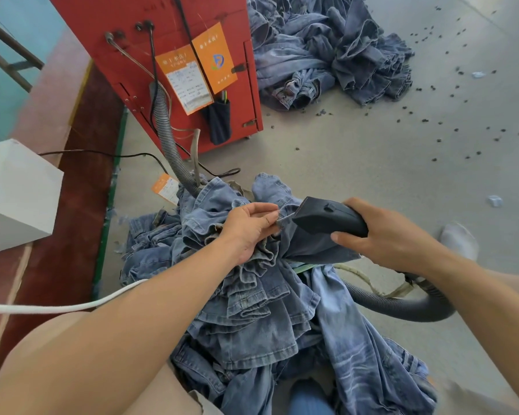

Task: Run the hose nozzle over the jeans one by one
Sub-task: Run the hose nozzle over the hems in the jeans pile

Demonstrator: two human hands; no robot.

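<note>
A heap of blue jeans point(252, 304) lies on the floor in front of me, legs bunched and layered. My left hand point(249, 229) pinches a folded hem of one pair at the top of the heap. My right hand point(384, 235) grips the black hose nozzle point(327, 218), whose mouth touches that same hem just right of my left fingers. The grey ribbed hose point(402, 307) curls from behind my right wrist down across the floor and under the jeans.
A red machine cabinet point(192, 70) with orange tags and a grey hose point(168, 136) stands behind the heap. A second jeans pile point(327, 49) lies at the back right. Dark bits litter the floor point(432, 130). A white box point(15, 193) sits left; a white cord point(57, 308) crosses my left arm.
</note>
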